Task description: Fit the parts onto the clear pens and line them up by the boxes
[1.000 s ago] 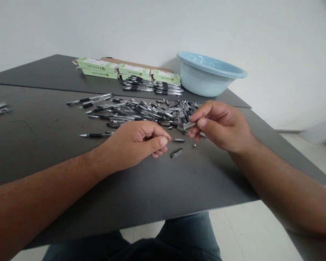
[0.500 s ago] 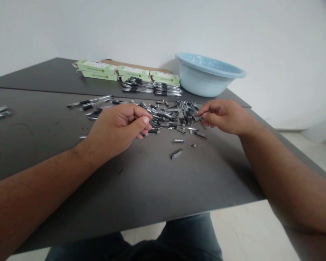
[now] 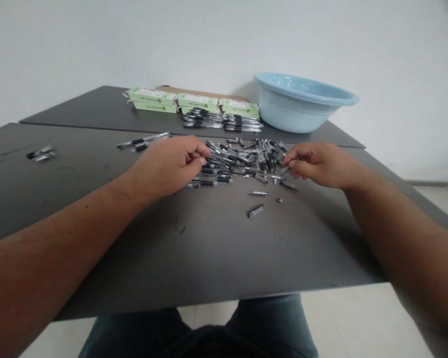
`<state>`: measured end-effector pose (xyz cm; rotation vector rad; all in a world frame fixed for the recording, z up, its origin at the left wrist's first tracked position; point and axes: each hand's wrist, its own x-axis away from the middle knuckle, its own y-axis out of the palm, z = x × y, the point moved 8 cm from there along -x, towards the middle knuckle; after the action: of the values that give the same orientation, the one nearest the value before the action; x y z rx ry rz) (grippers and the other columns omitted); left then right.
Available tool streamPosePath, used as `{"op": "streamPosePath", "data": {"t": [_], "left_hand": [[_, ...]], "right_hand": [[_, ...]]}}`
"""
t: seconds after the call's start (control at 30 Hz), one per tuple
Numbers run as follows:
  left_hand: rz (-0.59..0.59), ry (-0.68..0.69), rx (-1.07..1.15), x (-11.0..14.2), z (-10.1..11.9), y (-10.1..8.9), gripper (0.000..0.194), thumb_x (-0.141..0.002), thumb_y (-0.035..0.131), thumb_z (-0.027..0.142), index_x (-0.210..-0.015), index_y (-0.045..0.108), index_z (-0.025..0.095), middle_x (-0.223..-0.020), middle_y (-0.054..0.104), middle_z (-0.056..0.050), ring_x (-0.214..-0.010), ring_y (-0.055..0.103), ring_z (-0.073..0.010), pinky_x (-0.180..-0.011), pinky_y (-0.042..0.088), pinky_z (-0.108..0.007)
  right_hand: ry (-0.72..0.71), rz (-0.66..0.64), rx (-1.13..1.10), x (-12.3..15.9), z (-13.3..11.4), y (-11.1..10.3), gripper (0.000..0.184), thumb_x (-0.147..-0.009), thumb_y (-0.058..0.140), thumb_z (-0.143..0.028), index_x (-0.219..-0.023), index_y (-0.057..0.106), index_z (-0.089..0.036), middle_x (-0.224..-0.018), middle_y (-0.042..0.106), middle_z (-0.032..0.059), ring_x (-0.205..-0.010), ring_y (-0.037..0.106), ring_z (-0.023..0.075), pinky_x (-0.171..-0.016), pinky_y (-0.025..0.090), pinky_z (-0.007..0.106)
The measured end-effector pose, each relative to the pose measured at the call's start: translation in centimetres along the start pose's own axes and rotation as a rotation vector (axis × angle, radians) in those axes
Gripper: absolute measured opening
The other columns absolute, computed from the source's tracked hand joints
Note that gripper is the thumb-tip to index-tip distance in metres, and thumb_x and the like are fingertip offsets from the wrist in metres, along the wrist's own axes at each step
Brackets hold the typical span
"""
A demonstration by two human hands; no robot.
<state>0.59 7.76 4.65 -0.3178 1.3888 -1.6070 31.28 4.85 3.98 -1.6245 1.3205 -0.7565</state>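
Observation:
A loose pile of clear pens (image 3: 229,156) with black grips lies across the middle of the dark table. At its left side is my left hand (image 3: 168,164), thumb and fingers pinched together; whatever they hold is hidden. My right hand (image 3: 317,161) is closed at the pile's right end, its fingertips pinching a small, slim pen part (image 3: 284,170) that is mostly covered. In front of the pile lie a clear pen cap (image 3: 258,193), another cap (image 3: 256,211) and a small cone-shaped tip (image 3: 279,200).
Bundled pens (image 3: 203,119) are stacked behind the pile, before several green-and-white boxes (image 3: 155,102). A light blue basin (image 3: 298,109) stands at the back right. Two or three short pen pieces (image 3: 43,153) lie far left. A seam (image 3: 97,130) crosses the table.
The view has shifted, so the table's contents appear farther right. My left hand has drawn leftward relative to the pile, uncovering pens; my right hand stays by the pile's right end.

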Motion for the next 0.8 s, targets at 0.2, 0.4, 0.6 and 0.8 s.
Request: {"op": "streamPosePath", "data": {"t": [0.2, 0.4, 0.6, 0.8], "left_hand": [[-0.187, 0.122, -0.194, 0.0, 0.6, 0.9, 0.035, -0.088, 0.049, 0.026, -0.109, 0.077, 0.021, -0.105, 0.081, -0.005, -0.098, 0.074, -0.0232, -0.088, 0.053, -0.032], [-0.38, 0.208, -0.329, 0.7, 0.1, 0.9, 0.031, -0.081, 0.054, 0.024, -0.1, 0.077, 0.023, -0.096, 0.079, -0.005, -0.084, 0.072, -0.023, -0.075, 0.049, -0.032], [-0.462, 0.196, -0.352, 1.3, -0.1, 1.1, 0.024, -0.076, 0.055, 0.024, -0.088, 0.076, 0.025, -0.088, 0.077, -0.004, -0.077, 0.068, -0.0231, -0.068, 0.044, -0.033], [-0.488, 0.178, -0.363, 1.4, -0.2, 1.5, 0.023, -0.073, 0.056, 0.021, -0.086, 0.076, 0.025, -0.085, 0.077, -0.004, -0.073, 0.066, -0.0219, -0.064, 0.04, -0.032]], "right_hand": [[-0.047, -0.067, -0.063, 0.1, 0.0, 0.7, 0.02, -0.087, 0.063, -0.037, -0.096, 0.075, -0.024, -0.073, 0.075, 0.0033, -0.066, 0.067, 0.0225, -0.065, 0.048, 0.036], [-0.057, -0.236, 0.021, 0.3, 0.2, 1.8, 0.021, -0.084, 0.066, -0.037, -0.098, 0.078, -0.025, -0.076, 0.077, -0.0001, -0.069, 0.07, 0.0207, -0.065, 0.049, 0.032], [-0.007, -0.306, 0.043, 0.4, 0.6, 2.4, 0.023, -0.083, 0.067, -0.036, -0.101, 0.077, -0.026, -0.08, 0.079, 0.0005, -0.073, 0.072, 0.0229, -0.066, 0.05, 0.033], [-0.004, -0.321, -0.022, 0.4, 0.6, 2.7, 0.018, -0.08, 0.075, -0.035, -0.096, 0.079, -0.028, -0.079, 0.079, 0.0009, -0.071, 0.072, 0.0251, -0.065, 0.052, 0.037]]}}
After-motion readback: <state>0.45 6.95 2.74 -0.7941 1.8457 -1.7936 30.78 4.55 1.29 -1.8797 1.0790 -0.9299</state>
